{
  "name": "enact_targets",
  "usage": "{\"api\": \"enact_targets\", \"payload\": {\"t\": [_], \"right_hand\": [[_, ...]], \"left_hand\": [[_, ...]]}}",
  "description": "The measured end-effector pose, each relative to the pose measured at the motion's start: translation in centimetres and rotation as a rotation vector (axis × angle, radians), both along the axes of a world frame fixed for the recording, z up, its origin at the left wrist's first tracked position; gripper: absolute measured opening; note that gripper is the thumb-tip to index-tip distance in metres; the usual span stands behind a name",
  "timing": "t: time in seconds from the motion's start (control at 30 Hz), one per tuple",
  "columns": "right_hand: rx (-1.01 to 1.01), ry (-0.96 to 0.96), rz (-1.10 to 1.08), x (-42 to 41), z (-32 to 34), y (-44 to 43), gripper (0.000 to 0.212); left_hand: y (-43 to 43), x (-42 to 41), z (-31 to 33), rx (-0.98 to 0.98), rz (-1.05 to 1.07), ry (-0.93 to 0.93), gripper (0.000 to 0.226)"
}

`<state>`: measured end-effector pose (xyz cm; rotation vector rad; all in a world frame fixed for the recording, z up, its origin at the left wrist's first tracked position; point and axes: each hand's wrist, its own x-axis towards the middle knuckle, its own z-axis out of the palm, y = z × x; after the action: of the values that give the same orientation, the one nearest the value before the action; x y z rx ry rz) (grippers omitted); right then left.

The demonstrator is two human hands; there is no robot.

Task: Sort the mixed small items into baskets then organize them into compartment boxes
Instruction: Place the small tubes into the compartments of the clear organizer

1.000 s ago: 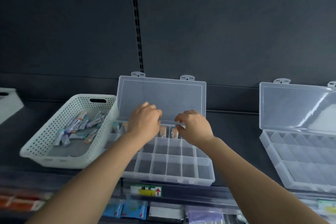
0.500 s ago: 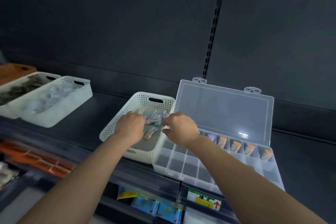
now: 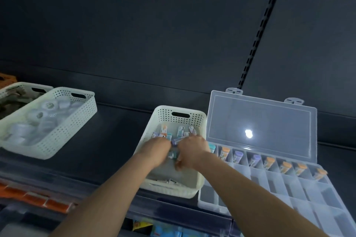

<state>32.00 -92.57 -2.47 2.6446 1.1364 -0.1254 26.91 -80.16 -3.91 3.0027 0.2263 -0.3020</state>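
- Both hands have moved. A moment ago they were over the clear compartment box [image 3: 273,183]; now they are down inside the white basket [image 3: 163,115] that sits just to its left.
- The left hand [image 3: 157,150] lies flat on the pile of little tubes [image 3: 180,132] with its fingers bent down. I cannot tell if it holds one yet.
- The right hand [image 3: 192,150] is right beside it, fingers curled among the tubes. It seems to pinch a purple-capped one [image 3: 175,141], but the blur makes it hard to be sure.
- I think this means the hands are fetching more tubes to put in the box.
- The back row of the box already has tubes standing in it, some with orange caps [image 3: 269,161] and some with purple caps [image 3: 238,155]. The rows nearer the person look empty, so lots of work is left.
- Its lid [image 3: 260,127] stands open at the back.
- Far left is another basket [image 3: 84,106] full of white round things.
- The tubes have small labels, but they are too tiny and blurry to read.
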Motion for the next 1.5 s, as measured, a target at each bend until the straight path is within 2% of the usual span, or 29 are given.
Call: {"api": "enact_targets", "payload": {"t": [0.13,0.27,0.33,0.47,0.53,0.6,0.73,0.97,1.27,1.5], "right_hand": [[0.060,0.070,-0.052,-0.1,0.5,0.5,0.036],[0.164,0.090,-0.079,-0.2,1.4,-0.3,0.024],[0.270,0.069,-0.089,-0.3,1.9,-1.3,0.021],[0.556,-0.004,-0.093,-0.6,3.6,-4.5,0.016],[0.684,-0.035,-0.097,-0.6,4.5,-6.8,0.019],[0.768,-0.029,-0.121,-0.5,5.4,-9.4,0.023],[0.862,-0.052,-0.156,-0.8,6.0,-13.9,0.021],[0.800,0.042,-0.178,-2.7,3.8,-17.1,0.015],[0.726,0.062,-0.200,-2.5,1.7,-15.8,0.017],[0.592,0.107,-0.235,-1.6,0.5,-14.5,0.023]], "left_hand": [[0.9,0.2,-0.1,-0.005,-0.027,-0.021,0.033],[0.9,0.3,0.8,-0.068,0.046,-0.117,0.010],[0.4,0.3,1.6,-0.138,0.087,-0.222,0.007],[-1.7,0.1,4.0,-0.336,0.138,-0.482,0.025],[-3.4,-0.1,5.3,-0.384,0.124,-0.582,0.021],[-5.3,-0.4,6.3,-0.421,0.096,-0.632,0.016],[-9.2,-1.0,6.7,-0.423,0.013,-0.645,0.022],[-12.7,-1.8,4.7,-0.332,-0.070,-0.542,0.011],[-12.4,-0.8,4.0,-0.095,-0.074,-0.470,0.016],[-11.3,1.2,3.8,-0.073,-0.068,-0.398,0.016]]}}
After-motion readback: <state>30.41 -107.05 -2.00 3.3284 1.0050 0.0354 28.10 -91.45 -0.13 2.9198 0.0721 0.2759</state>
